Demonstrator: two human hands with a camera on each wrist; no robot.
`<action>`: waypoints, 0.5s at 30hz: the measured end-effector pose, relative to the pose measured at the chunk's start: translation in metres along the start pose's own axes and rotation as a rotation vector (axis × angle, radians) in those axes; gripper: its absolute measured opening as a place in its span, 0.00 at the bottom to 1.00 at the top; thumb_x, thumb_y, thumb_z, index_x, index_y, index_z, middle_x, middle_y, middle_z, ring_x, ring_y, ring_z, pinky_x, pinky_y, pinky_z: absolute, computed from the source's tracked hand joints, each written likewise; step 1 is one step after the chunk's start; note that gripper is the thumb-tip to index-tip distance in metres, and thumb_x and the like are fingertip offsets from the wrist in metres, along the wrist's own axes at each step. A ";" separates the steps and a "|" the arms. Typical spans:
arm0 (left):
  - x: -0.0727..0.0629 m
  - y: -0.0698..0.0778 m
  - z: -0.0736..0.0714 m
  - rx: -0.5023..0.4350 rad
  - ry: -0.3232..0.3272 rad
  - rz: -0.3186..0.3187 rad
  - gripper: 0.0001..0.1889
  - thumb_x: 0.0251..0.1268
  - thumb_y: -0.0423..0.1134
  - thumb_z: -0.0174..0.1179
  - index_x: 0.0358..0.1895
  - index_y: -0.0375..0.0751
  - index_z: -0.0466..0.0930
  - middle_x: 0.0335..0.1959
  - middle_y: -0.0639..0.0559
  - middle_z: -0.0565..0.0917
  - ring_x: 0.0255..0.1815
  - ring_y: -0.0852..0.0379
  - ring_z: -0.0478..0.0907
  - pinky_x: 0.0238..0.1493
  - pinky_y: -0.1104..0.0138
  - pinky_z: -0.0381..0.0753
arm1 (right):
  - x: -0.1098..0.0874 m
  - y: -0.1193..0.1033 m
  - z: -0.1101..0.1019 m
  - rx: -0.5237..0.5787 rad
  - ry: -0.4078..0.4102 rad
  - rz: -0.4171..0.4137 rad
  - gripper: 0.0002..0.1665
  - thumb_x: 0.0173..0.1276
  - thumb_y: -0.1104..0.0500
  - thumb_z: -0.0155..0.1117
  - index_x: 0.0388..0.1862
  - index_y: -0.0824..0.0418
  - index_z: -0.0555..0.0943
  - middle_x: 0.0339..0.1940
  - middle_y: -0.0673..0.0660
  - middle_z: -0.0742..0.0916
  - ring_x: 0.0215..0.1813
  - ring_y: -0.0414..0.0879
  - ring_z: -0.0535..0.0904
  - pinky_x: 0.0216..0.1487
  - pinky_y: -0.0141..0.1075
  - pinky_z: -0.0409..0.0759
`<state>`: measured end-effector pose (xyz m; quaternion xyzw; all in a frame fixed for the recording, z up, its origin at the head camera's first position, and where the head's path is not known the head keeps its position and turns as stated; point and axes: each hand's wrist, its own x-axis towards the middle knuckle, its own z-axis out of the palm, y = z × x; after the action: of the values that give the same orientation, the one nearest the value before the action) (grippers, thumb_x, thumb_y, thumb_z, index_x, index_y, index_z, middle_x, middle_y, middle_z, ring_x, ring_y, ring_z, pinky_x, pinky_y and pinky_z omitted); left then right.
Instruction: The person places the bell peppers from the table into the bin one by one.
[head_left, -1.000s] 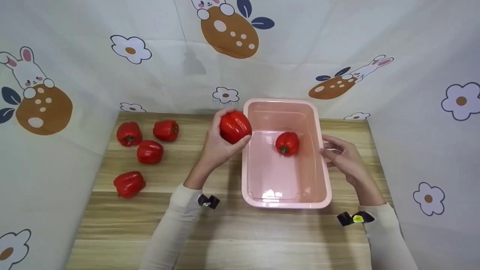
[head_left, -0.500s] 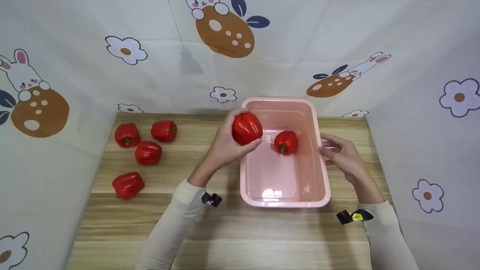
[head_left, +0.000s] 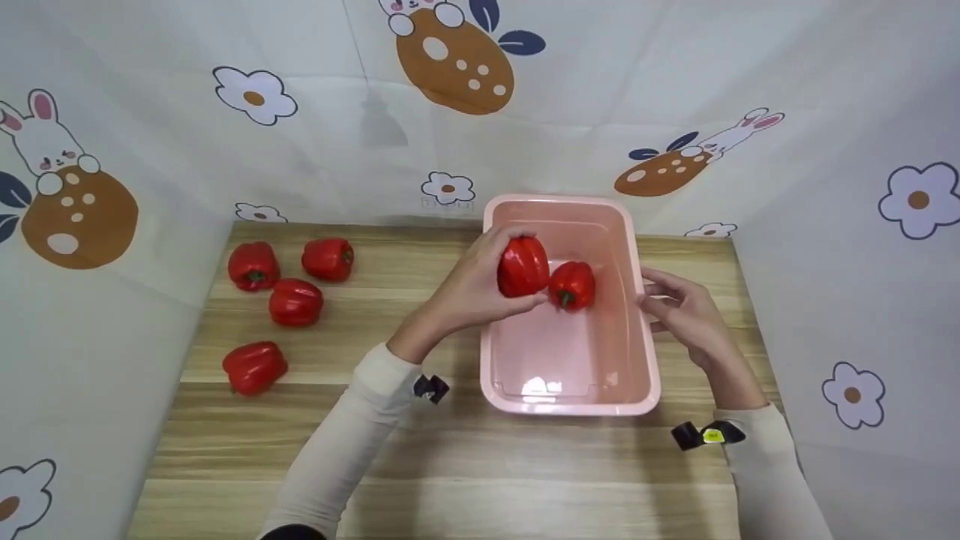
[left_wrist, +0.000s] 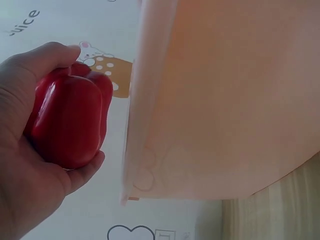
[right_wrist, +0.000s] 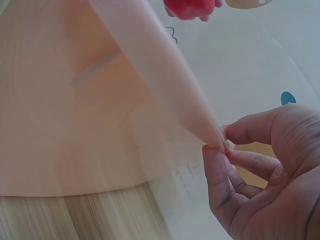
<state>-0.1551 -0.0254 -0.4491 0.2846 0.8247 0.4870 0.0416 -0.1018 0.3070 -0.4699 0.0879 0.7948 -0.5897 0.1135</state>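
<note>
"Rightward, mostly: compared with a second ago, the left hand (head_left: 480, 289) has carried a glossy, blocky red bell pepper (head_left: 523, 268) from beside the left rim to over the inside of the rectangular pink plastic-looking bin (head_left: 487, 360)."

"How are both hands set?"

"Left thumb and fingers curve round the pepper's sides. The right hand (head_left: 686, 311) pinches the bin's right rim, thumb against fingers, just as it did before."

"So what worries you?"

"That smooth skin, first. If the curved fingers ease unevenly, I'd guess the pepper could squirt sideways instead of dropping straight."

"And onto what?"

"A second red pepper (head_left: 572, 285), stem toward us, lies in the bin just beside it in the head view. I can't tell whether they touch. A careless release could knock that one into the right wall, or bruise either."

"Anything about the bin itself?"

"The left hand reaches across the left rim. Should the wrist dip and catch it, the bin might slide or tip, because only a light pinch on the opposite rim steadies it."

"Could the four other red peppers (head_left: 296, 302) suffer?"

"Unlikely; they sit well apart, on the left of the wood-grain worktop (head_left: 570, 480)."
</note>
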 end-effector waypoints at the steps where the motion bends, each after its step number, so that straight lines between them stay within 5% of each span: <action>1: 0.002 0.001 0.000 0.020 -0.016 0.008 0.41 0.56 0.47 0.79 0.72 0.51 0.68 0.68 0.52 0.76 0.69 0.53 0.74 0.64 0.56 0.85 | 0.000 0.000 0.000 0.001 0.000 0.002 0.33 0.75 0.65 0.63 0.78 0.65 0.72 0.48 0.54 0.83 0.42 0.37 0.88 0.41 0.40 0.92; 15: 0.012 0.006 0.006 0.185 -0.121 0.060 0.43 0.57 0.48 0.80 0.74 0.44 0.67 0.73 0.46 0.72 0.74 0.49 0.68 0.73 0.54 0.79 | -0.001 0.000 -0.001 0.014 -0.008 0.001 0.32 0.77 0.64 0.63 0.78 0.67 0.71 0.48 0.52 0.85 0.41 0.35 0.88 0.41 0.37 0.92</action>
<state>-0.1604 -0.0126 -0.4444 0.3409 0.8531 0.3917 0.0503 -0.1011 0.3077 -0.4692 0.0868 0.7900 -0.5957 0.1164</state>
